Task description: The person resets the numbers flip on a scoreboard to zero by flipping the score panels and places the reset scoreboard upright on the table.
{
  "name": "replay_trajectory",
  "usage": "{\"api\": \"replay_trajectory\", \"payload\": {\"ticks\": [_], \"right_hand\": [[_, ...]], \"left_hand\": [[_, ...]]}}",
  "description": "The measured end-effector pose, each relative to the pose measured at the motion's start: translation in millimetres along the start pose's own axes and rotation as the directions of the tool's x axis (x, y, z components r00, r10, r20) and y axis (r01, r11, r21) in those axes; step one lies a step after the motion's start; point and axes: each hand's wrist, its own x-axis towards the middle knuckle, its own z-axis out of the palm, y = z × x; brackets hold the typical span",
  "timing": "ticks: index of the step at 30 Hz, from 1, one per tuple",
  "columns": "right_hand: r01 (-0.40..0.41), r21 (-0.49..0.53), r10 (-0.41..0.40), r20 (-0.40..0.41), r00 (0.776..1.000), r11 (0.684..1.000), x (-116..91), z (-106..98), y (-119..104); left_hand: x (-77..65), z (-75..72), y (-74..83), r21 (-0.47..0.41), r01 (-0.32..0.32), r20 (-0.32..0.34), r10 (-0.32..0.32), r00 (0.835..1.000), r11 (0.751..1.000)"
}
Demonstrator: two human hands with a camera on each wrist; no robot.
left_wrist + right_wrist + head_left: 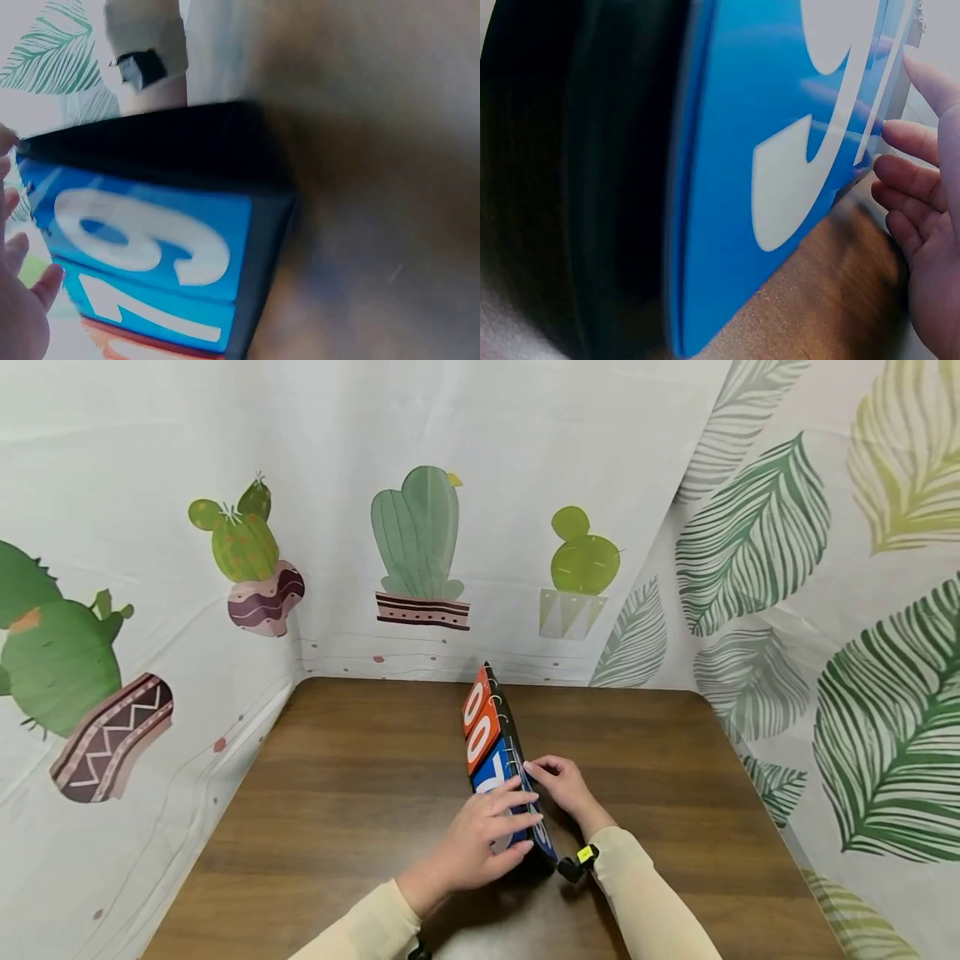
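A tent-shaped flip scoreboard (480, 718) stands lengthwise on the table, with orange and blue number cards hung from rings along its top ridge. The left hand (480, 839) lies across the ridge at the near end, its fingers spread and mostly straight. In the left wrist view, a white 9 on a blue card (150, 240) shows beside those fingers, near the scoreboard's black open end. On the right face, the right hand (562, 785) has its thumb and fingertips against a blue card (735, 112), close to the ridge. Its other fingers are loosely bent.
The brown wooden table (360, 752) extends on both sides of the scoreboard. White cloth with printed cacti (416, 535) hangs behind and at the left, and leaf-printed cloth (757, 535) at the right. A dark strap device (577, 864) sits on the right wrist.
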Motion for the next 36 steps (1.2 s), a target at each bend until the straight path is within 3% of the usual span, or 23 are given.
{"api": "replay_trajectory", "payload": {"ticks": [3, 7, 11, 13, 17, 23, 26, 32, 36], "right_hand": [[0.009, -0.021, -0.009, -0.009, 1.0, 1.0, 1, 0, 0], [0.011, -0.03, -0.012, -0.01, 1.0, 0.999, 2, 1, 0], [0.012, -0.026, -0.012, -0.018, 1.0, 1.0, 2, 1, 3], [0.008, -0.026, -0.008, -0.008, 1.0, 1.0, 0, -1, -2], [-0.003, -0.051, 0.004, 0.012, 1.0, 0.999, -1, 0, -3], [-0.013, -0.084, 0.015, 0.027, 1.0, 0.996, 0, 5, 1], [-0.017, -0.085, 0.019, 0.028, 0.999, 0.996, 0, 6, 1], [-0.02, -0.069, 0.021, 0.021, 1.0, 0.997, -1, 6, 0], [-0.021, -0.063, 0.023, 0.018, 1.0, 0.998, -1, 6, 0]], "left_hand": [[11.7, -7.4, -27.1, -0.025, 0.042, -0.043, -0.043, 0.998, 0.999], [31.8, -20.3, -78.6, -0.037, 0.216, 0.001, -0.216, 0.976, 0.976], [50.7, -31.4, -123.9, 0.034, 0.388, 0.117, -0.389, 0.914, 0.921], [57.1, -34.8, -140.3, 0.095, 0.454, 0.185, -0.464, 0.866, 0.886], [60.0, -33.1, -170.1, 0.177, 0.522, 0.264, -0.551, 0.792, 0.834], [54.3, -27.6, -195.5, 0.226, 0.555, 0.326, -0.599, 0.731, 0.801], [55.7, -28.9, -196.9, 0.225, 0.553, 0.337, -0.597, 0.728, 0.802], [65.7, -34.7, -187.6, 0.247, 0.474, 0.369, -0.535, 0.76, 0.845], [71.1, -36.5, -181.3, 0.278, 0.437, 0.42, -0.518, 0.746, 0.855]]}}
